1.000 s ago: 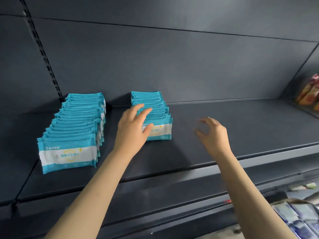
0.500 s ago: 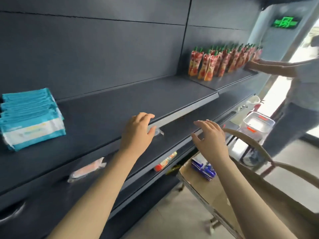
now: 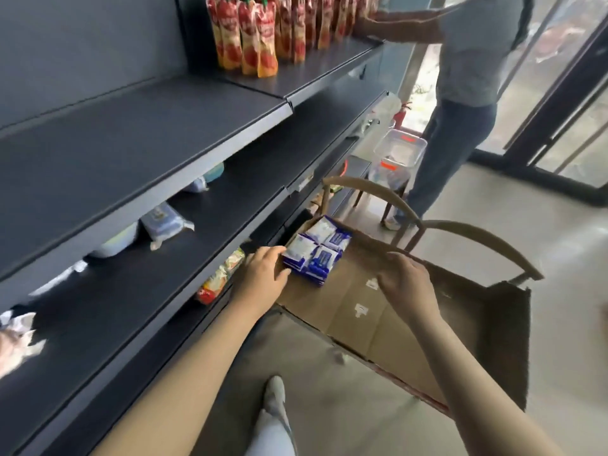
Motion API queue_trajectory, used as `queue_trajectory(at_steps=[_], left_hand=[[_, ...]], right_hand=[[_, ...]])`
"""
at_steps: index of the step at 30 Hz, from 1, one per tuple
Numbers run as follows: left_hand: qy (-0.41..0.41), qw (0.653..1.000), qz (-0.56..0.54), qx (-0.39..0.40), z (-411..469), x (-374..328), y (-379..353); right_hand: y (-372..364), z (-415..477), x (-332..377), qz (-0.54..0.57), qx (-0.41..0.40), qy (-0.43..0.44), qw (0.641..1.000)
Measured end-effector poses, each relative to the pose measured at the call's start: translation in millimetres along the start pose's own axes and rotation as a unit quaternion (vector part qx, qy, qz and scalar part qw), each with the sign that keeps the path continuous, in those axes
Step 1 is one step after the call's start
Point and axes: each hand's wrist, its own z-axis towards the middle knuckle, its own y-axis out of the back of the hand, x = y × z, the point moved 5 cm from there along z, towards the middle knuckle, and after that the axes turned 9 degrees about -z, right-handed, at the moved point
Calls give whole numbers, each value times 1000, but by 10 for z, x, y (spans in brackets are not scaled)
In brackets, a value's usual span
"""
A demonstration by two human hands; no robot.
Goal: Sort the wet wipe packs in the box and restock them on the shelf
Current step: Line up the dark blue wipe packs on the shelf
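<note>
An open cardboard box (image 3: 368, 311) rests on a wooden chair (image 3: 477, 235) beside the shelving. Several blue-and-white wet wipe packs (image 3: 316, 251) are stacked in the box's far left corner. My left hand (image 3: 263, 274) reaches over the box's left edge, its relaxed fingers at the nearest pack. My right hand (image 3: 404, 281) hovers over the bare bottom of the box, fingers loose, holding nothing. The dark upper shelf (image 3: 131, 139) stretches across the left of the view.
Red drink pouches (image 3: 260, 31) stand on the upper shelf at the back. Other packaged goods (image 3: 164, 222) lie on the lower shelf. Another person (image 3: 460, 77) stands by the shelf's far end, next to a clear plastic bin (image 3: 398, 153). My shoe (image 3: 274, 393) shows below.
My view swung right and down from the teal packs on the shelf to the box. Both hands moved off the shelf and down into the box.
</note>
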Motion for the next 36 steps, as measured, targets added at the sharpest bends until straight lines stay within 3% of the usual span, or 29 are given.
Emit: queue_trajectory(at_steps=[8, 19, 28, 32, 36], left_hand=[[110, 989, -28, 95, 1141, 689, -848], [230, 959, -39, 162, 2245, 1653, -1986], [234, 963, -48, 127, 2895, 2295, -2958], [249, 958, -27, 138, 2953, 2488, -3255], [232, 968, 23, 96, 2979, 2569, -3302]], right_hand=[[-936, 938, -542, 44, 107, -118, 986], [-2465, 1930, -966, 131, 208, -275, 929], [-3844, 2718, -912, 213, 221, -288, 907], [-4186, 2780, -892, 249, 216, -317, 889], [-4356, 2769, -944, 272, 186, -371, 868]])
